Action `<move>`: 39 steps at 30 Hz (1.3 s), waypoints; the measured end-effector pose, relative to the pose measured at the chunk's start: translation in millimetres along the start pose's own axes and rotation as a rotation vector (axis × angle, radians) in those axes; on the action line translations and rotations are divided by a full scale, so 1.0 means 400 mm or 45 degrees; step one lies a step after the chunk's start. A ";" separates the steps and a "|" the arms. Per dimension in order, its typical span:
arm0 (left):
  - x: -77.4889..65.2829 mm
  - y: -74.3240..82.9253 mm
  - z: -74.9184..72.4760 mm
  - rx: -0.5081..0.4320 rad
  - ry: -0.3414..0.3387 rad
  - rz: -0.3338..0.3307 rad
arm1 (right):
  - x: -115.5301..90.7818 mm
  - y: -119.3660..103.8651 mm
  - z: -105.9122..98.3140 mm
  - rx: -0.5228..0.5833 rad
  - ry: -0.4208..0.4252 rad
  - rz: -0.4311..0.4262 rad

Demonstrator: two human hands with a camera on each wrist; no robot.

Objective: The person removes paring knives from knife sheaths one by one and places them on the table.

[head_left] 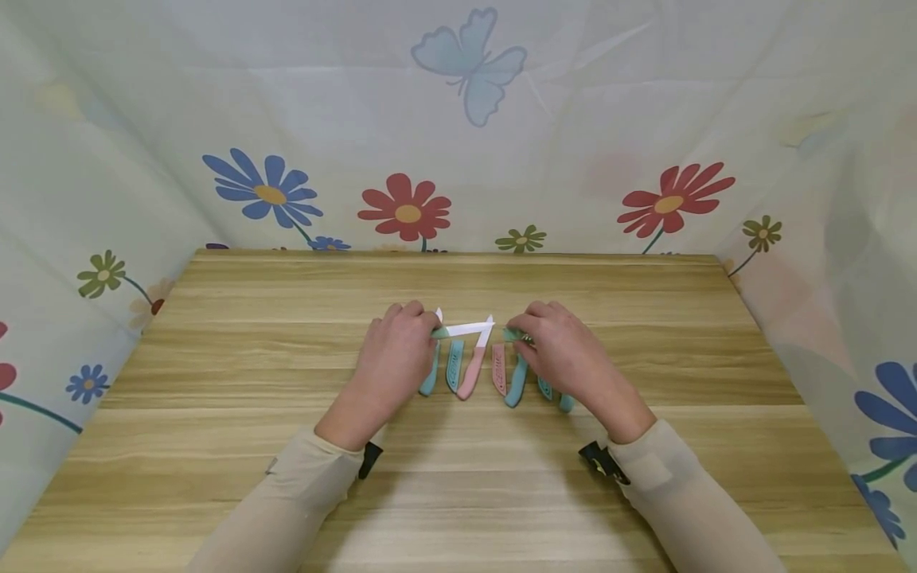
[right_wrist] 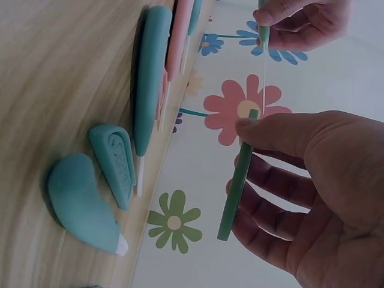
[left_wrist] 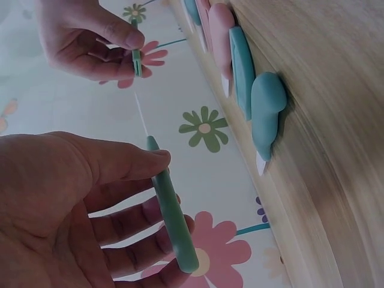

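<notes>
My left hand (head_left: 394, 350) pinches the green handle of a knife (left_wrist: 174, 222) between thumb and fingers. Its thin white blade (head_left: 469, 329) points right, toward the other hand. A slim green blade sheath (right_wrist: 237, 186) is held between the thumb and fingertips of my right hand (head_left: 562, 346). Blade tip and sheath are a short gap apart, both raised above the table. Below them lies a pink-handled knife (head_left: 470, 378) with a white blade, beside a pink sheath (head_left: 499, 368) and a teal sheath (head_left: 454, 368).
Teal-handled knives lie in the same row on the wooden table (head_left: 458, 493): one by the left hand (head_left: 429, 380), one at centre right (head_left: 515, 386), and one partly hidden under the right hand (head_left: 567, 403), near another teal sheath (right_wrist: 114, 162). A flower-printed cloth (head_left: 322, 103) hangs behind.
</notes>
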State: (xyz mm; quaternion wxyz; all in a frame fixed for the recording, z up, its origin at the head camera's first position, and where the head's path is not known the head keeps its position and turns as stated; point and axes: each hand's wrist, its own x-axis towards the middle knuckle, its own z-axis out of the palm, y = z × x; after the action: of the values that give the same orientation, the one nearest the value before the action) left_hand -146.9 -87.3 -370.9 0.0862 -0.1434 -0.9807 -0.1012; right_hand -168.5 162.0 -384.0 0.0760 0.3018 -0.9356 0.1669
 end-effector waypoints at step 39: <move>-0.029 -0.072 -0.025 -0.132 -0.013 -0.237 | 0.128 -0.083 -0.016 0.250 -0.337 0.179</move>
State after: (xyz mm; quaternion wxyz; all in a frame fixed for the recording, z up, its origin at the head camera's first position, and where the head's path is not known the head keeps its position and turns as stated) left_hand -143.1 -119.4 -368.4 0.0637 -0.0563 -0.9837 -0.1587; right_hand -189.8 111.7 -356.6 -0.0895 0.2610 -0.9354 0.2212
